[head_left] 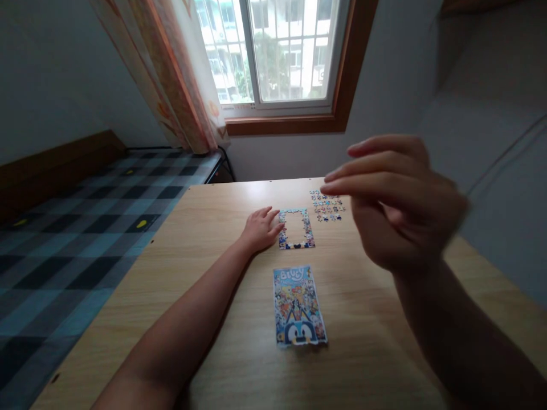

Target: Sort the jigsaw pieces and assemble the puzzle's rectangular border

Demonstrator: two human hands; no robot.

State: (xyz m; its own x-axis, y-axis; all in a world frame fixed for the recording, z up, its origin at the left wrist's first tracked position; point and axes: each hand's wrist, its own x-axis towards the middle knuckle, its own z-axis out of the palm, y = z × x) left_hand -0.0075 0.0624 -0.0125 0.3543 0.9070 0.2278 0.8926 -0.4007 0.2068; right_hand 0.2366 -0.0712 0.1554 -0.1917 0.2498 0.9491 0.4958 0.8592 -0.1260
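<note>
My left hand [261, 229] lies on the table with its fingers spread, fingertips at the left edge of a jigsaw puzzle border [310, 232]. That border is a joined rectangle of colourful pieces around bare wood. Raised close to the camera on the right is my right hand [397, 199], fingers stretched forward and nothing visible in them. Behind its fingertips, loose puzzle pieces [327, 203] lie in rows to the right of the border, partly hidden by the hand. Nearer to me is a picture sheet [297, 304] headed "Bluey", with a blue dog's face at its lower end.
The wooden table [231, 353] reaches toward a wall with a barred window [290, 51]. On the left, a bed with a checked cover [85, 228] runs beside the table. A patterned curtain [166, 74] hangs at the window's left, and a wall stands at right.
</note>
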